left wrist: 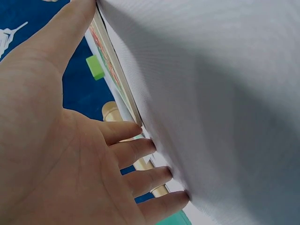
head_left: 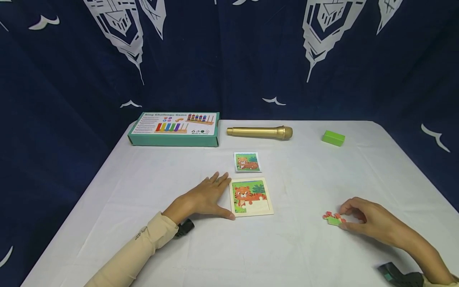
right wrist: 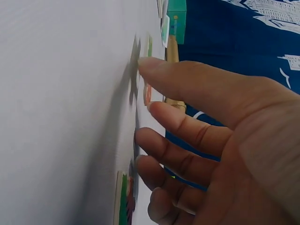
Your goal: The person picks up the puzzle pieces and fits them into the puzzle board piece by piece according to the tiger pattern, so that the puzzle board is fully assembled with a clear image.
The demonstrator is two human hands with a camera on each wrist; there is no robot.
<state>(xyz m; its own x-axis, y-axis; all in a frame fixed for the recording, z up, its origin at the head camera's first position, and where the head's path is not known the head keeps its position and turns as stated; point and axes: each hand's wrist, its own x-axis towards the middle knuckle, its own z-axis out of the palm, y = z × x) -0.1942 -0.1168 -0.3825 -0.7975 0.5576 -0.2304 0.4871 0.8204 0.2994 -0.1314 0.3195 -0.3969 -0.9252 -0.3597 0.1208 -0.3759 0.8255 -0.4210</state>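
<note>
"Which way is the square pale-wood tiger puzzle board point(head_left: 259, 207) from the right hand point(head_left: 376, 221)?"

"To its left, well apart across the white cloth-covered table point(head_left: 305, 255). The board's bare part, at lower right, faces that side."

"And what's in that hand?"

"Thumb and forefinger pinch a small flat red-and-green puzzle piece point(head_left: 334, 220), its longer way running roughly left to right."

"The left hand point(head_left: 206, 195)?"

"Much nearer the board: fingers spread along its left edge, thumb at the lower corner, gripping nothing."

"Counts?"

"One board, one small square tiger card point(head_left: 247, 162) just beyond it, one green-sided cardboard game box point(head_left: 175, 139), one gold microphone point(head_left: 256, 132), one bright green rectangular block point(head_left: 333, 138). Loose pieces: at least two, counting a green-and-dark-red piece point(right wrist: 123, 199) near the right hand; I can't tell if more are hidden."
</note>
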